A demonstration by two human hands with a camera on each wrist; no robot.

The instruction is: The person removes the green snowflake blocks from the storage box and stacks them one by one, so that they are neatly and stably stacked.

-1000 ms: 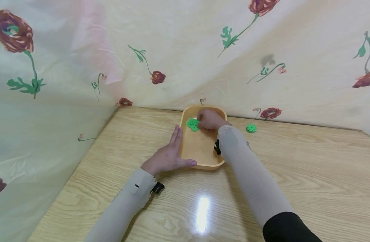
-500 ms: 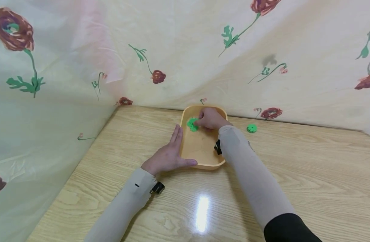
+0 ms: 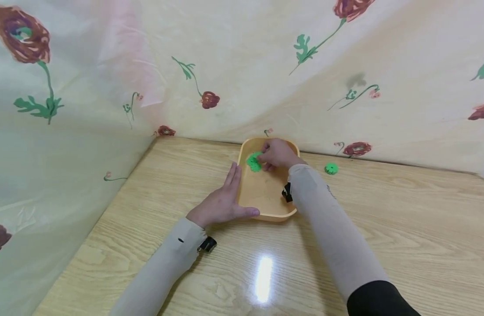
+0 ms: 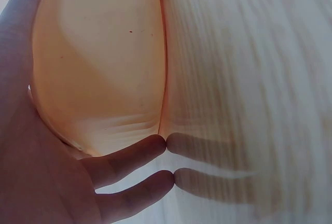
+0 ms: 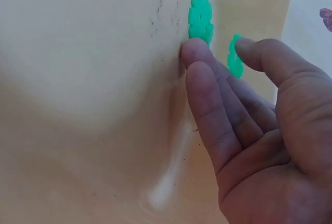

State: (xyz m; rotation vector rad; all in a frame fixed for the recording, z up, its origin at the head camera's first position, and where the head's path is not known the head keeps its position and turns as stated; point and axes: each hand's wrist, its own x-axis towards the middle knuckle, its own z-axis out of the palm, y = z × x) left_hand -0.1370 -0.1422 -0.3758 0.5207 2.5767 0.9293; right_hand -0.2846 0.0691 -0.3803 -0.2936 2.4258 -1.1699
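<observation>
since the frame half a second ago, the right hand (image 3: pixel 280 154) has loosened a little: its lower fingers show further out from the palm, while thumb and fingertips are by the green pieces (image 3: pixel 254 164). those pieces lie in the far left part of the tan tray (image 3: pixel 261 195), and they have scarcely shifted. the small change suggests the work is at the stage of handling the pieces singly, without the group being disturbed.

in the right wrist view the thumb overlaps the edge of one piece, with the fingers bent close to it and another piece just beyond. i cannot tell whether that piece is pinched or only touched.

the left hand (image 3: pixel 223 204) is spread along the tray, thumb over the near left corner and straight fingers against the left side; it has stayed put, which seems to keep the tray steady on the tabletop (image 3: pixel 178 175).

one more green disc (image 3: pixel 331 168) lies on the tabletop to the right of the tray, before the flowered cloth (image 3: pixel 242 83).
</observation>
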